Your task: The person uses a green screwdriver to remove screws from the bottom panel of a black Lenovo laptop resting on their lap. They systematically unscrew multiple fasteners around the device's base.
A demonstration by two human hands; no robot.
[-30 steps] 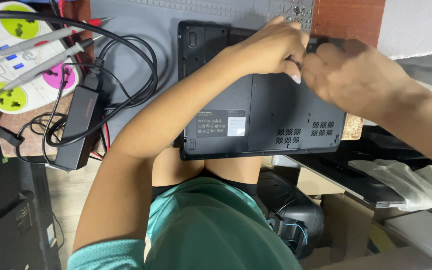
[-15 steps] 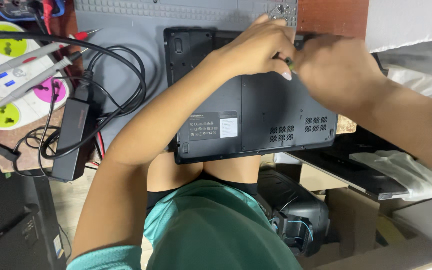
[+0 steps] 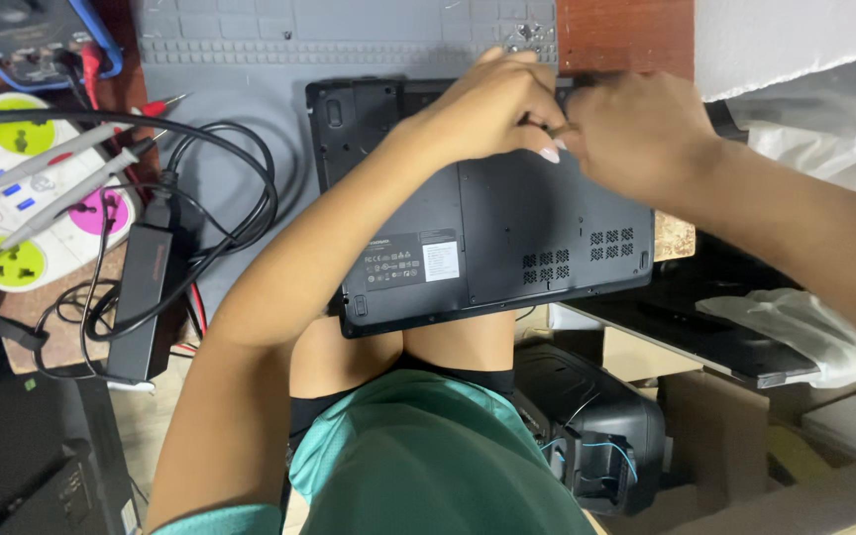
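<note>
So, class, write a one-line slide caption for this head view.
Both hands, left hand and right hand, meet at the far edge of an upturned black laptop beside a white power strip.

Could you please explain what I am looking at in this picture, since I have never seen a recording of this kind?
This view comes from a camera worn on a person's head, looking down past a teal shirt at their own two bare hands. There is no machine.

A black laptop turned bottom side up lies on a grey ribbed work mat, its near edge hanging over the person's lap. The left hand and the right hand meet at the laptop's far edge, fingers pinched together over something too small to make out.

To the left lie a black power brick with looped black cables, a white power strip with coloured sockets, and a blue-cased meter with probe leads. Lower right sit cardboard boxes and a black device.
</note>
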